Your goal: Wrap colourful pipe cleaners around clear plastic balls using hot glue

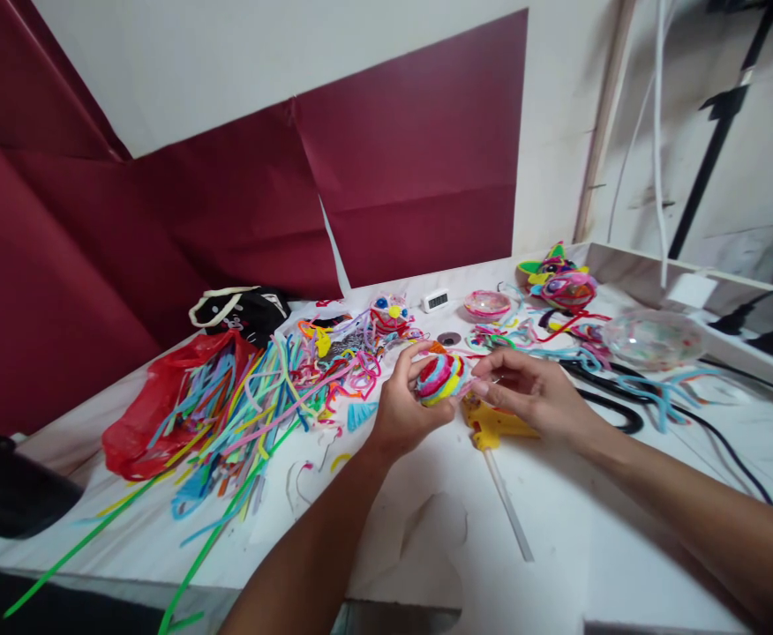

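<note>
My left hand (pixel 400 407) is closed around a small ball (pixel 440 378) wrapped in pink, yellow, blue and red pipe cleaners, held above the white table (pixel 559 547). My right hand (pixel 536 392) touches the ball's right side with pinched fingertips. Just under both hands lies a yellow glue gun (pixel 496 426) with a clear glue stick (pixel 509 507) pointing toward me.
A heap of loose coloured pipe cleaners (pixel 254 397) spills from a red plastic bag (pixel 141 414) at left. Behind are a black pouch (pixel 244 310), a small white digital display (pixel 436 301), finished wrapped balls (pixel 562 284), a clear ball (pixel 651 339), black scissors (pixel 608 397) and cables (pixel 744 322).
</note>
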`<state>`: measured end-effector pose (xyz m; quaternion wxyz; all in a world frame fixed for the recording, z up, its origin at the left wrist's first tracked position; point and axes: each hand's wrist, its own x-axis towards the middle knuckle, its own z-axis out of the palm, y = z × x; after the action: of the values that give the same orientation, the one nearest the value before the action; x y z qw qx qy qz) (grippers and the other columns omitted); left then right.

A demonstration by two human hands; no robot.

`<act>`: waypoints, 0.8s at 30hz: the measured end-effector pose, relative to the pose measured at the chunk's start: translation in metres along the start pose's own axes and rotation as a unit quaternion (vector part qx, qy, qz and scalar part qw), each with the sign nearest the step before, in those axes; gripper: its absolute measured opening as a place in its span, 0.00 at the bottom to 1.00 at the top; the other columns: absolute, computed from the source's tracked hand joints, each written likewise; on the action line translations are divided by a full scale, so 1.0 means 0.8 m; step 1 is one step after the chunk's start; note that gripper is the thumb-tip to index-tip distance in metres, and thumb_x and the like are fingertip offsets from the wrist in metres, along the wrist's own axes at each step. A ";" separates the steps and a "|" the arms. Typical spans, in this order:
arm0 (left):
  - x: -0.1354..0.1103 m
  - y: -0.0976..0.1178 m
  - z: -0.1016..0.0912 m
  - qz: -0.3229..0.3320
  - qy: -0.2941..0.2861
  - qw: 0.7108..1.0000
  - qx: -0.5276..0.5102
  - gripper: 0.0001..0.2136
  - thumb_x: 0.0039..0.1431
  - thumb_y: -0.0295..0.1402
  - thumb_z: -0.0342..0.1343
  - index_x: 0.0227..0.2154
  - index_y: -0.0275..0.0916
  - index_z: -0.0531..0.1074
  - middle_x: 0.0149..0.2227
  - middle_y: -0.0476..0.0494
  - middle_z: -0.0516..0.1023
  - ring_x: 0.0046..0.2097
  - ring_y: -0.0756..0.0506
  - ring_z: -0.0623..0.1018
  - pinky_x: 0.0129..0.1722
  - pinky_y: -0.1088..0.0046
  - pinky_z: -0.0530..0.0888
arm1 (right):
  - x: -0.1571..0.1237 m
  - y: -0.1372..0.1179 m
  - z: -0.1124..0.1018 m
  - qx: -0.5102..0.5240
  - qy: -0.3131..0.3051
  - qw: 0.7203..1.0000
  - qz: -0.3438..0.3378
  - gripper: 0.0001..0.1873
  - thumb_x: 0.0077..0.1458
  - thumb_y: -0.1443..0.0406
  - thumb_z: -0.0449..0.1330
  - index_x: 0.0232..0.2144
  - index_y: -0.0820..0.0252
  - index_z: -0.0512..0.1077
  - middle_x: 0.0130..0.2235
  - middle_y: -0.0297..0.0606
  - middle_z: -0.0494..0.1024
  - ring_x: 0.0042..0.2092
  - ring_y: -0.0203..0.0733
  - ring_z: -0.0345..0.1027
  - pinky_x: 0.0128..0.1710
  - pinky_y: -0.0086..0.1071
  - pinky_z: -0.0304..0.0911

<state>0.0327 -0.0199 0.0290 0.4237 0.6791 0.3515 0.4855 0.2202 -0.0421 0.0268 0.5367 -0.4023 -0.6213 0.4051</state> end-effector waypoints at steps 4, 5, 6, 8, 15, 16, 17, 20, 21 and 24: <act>0.000 0.004 -0.001 0.005 0.000 1.000 0.028 0.35 0.41 0.28 0.66 0.54 0.42 0.61 0.50 0.38 0.75 0.51 0.39 0.76 0.47 0.67 0.74 | 0.000 -0.004 -0.006 -0.035 -0.043 0.998 -0.011 0.17 0.47 0.51 0.67 0.28 0.59 0.74 0.30 0.36 0.74 0.32 0.39 0.68 0.31 0.30 0.63; 0.000 0.004 -0.002 0.008 -0.001 0.999 0.035 0.35 0.41 0.28 0.66 0.55 0.42 0.61 0.50 0.38 0.75 0.52 0.39 0.75 0.47 0.67 0.74 | 0.001 -0.004 -0.008 -0.037 -0.054 0.998 -0.011 0.17 0.48 0.51 0.66 0.28 0.59 0.74 0.30 0.35 0.73 0.32 0.38 0.67 0.30 0.30 0.62; -0.001 0.005 -0.002 0.010 -0.004 0.999 0.042 0.35 0.41 0.27 0.65 0.55 0.42 0.61 0.50 0.38 0.75 0.53 0.39 0.75 0.48 0.67 0.74 | 0.001 -0.005 -0.009 -0.030 -0.067 0.997 -0.003 0.17 0.48 0.51 0.66 0.27 0.59 0.73 0.29 0.35 0.73 0.31 0.38 0.67 0.30 0.30 0.62; -0.001 0.005 -0.003 0.011 -0.011 0.998 0.054 0.35 0.41 0.27 0.65 0.55 0.42 0.60 0.51 0.38 0.75 0.54 0.39 0.74 0.48 0.67 0.74 | 0.001 -0.005 -0.011 0.007 -0.099 0.995 0.030 0.18 0.49 0.50 0.65 0.26 0.59 0.72 0.27 0.34 0.73 0.29 0.38 0.67 0.28 0.30 0.62; -0.001 0.002 -0.006 0.010 -0.033 0.996 0.078 0.36 0.42 0.26 0.64 0.57 0.43 0.59 0.53 0.38 0.74 0.52 0.39 0.76 0.45 0.69 0.75 | 0.002 -0.013 -0.016 0.061 -0.187 0.975 0.099 0.20 0.48 0.48 0.65 0.23 0.59 0.75 0.25 0.35 0.75 0.28 0.37 0.67 0.31 0.32 0.64; -0.001 0.001 -0.006 0.010 -0.036 0.996 0.081 0.37 0.42 0.26 0.64 0.57 0.43 0.59 0.53 0.38 0.74 0.51 0.39 0.76 0.45 0.70 0.75 | 0.003 -0.014 -0.017 0.065 -0.196 0.972 0.110 0.19 0.47 0.49 0.66 0.23 0.60 0.76 0.26 0.36 0.76 0.29 0.38 0.69 0.32 0.32 0.65; -0.001 0.001 -0.006 0.011 -0.039 0.995 0.086 0.37 0.41 0.26 0.64 0.58 0.43 0.59 0.53 0.38 0.75 0.51 0.39 0.76 0.45 0.70 0.75 | 0.003 -0.014 -0.018 0.072 -0.201 0.969 0.123 0.19 0.47 0.49 0.66 0.23 0.60 0.77 0.27 0.37 0.77 0.30 0.39 0.70 0.33 0.33 0.66; -0.002 0.000 -0.007 0.013 -0.046 0.994 0.101 0.38 0.41 0.26 0.65 0.58 0.44 0.59 0.53 0.39 0.75 0.51 0.40 0.76 0.46 0.69 0.74 | 0.002 -0.013 -0.021 0.082 -0.203 0.964 0.153 0.18 0.45 0.50 0.68 0.25 0.60 0.77 0.28 0.37 0.79 0.31 0.42 0.73 0.32 0.34 0.67; -0.002 0.000 -0.007 0.013 -0.049 0.993 0.103 0.38 0.41 0.26 0.65 0.58 0.44 0.59 0.53 0.39 0.75 0.51 0.40 0.76 0.47 0.69 0.74 | 0.002 -0.013 -0.022 0.072 -0.201 0.965 0.149 0.18 0.45 0.50 0.67 0.25 0.60 0.78 0.28 0.38 0.79 0.30 0.42 0.72 0.31 0.34 0.67; -0.003 -0.002 -0.007 0.007 -0.059 0.993 0.101 0.38 0.41 0.27 0.65 0.58 0.44 0.59 0.53 0.39 0.75 0.50 0.40 0.77 0.47 0.69 0.74 | 0.001 -0.015 -0.024 -0.040 -0.182 0.981 0.046 0.17 0.52 0.52 0.63 0.24 0.59 0.78 0.28 0.38 0.78 0.30 0.41 0.70 0.30 0.34 0.64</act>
<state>0.0266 -0.0200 0.0277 0.3695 0.7483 0.3683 0.4097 0.2383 -0.0443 0.0402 0.3788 -0.3716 -0.7051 0.4703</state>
